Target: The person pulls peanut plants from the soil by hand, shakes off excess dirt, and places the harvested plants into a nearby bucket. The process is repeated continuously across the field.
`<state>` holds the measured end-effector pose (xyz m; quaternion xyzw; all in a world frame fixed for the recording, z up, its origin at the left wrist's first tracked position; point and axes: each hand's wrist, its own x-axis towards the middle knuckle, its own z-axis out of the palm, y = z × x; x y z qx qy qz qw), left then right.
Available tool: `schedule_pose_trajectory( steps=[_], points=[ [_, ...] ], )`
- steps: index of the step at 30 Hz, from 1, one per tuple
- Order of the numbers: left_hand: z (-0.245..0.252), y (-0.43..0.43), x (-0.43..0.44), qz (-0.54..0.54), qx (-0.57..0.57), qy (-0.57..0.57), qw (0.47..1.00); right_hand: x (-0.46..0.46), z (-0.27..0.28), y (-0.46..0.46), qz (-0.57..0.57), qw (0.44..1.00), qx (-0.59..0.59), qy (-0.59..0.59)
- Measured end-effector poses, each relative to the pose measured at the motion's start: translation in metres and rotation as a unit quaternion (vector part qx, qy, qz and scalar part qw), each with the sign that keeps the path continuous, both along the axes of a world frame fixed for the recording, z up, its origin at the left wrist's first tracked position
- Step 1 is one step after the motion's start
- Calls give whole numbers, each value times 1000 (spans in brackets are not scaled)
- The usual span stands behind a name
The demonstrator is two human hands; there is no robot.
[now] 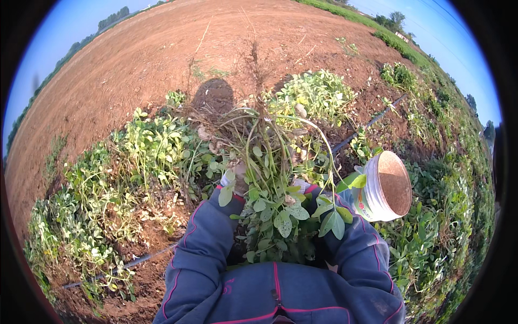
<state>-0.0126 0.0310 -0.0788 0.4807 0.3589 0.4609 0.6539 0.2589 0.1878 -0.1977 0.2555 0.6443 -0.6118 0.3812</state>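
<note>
An uprooted bunch of peanut plants is held upside down in front of my body, its roots upward and its leaves hanging towards my jacket. My left hand, in a soiled glove, grips the bunch on its left side. On the right side, leaves and stems hide most of my right hand; only a pale glove part near the cuff shows, so its fingers cannot be made out. Peanut pods hang among the roots at the upper left, and another pod shows at the upper right.
A white plastic bucket lies tilted beside my right forearm. Heaps of peanut plants lie to the left, with another heap ahead. A dark irrigation hose crosses the soil. Bare reddish soil stretches beyond.
</note>
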Motion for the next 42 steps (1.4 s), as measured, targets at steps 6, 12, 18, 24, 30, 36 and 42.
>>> schedule_pose_trajectory(
  steps=[6, 12, 18, 24, 30, 36, 42],
  points=[
    [22, -14, -80, 130, 1, 0, 992, -82, 141, -124, -171, 877, 44, 446],
    [51, -7, -102, 132, 15, -148, 980, 66, 174, -118, -762, 486, 230, 362],
    [31, -20, -97, 77, 2, -174, 982, -13, 300, -210, -557, 563, 383, 475],
    [105, -70, -24, 17, 74, -16, 997, -67, 270, -244, -255, 623, 657, 340],
    [62, -55, -38, 57, -62, -164, 983, -54, 273, -241, -195, 592, 725, 293],
    [-17, -29, -48, -84, -72, -352, 930, -47, 231, -226, -150, 541, 772, 300],
    [-72, -8, -27, -185, -58, -405, 893, -62, 238, -235, -140, 642, 721, 221]
  ],
)
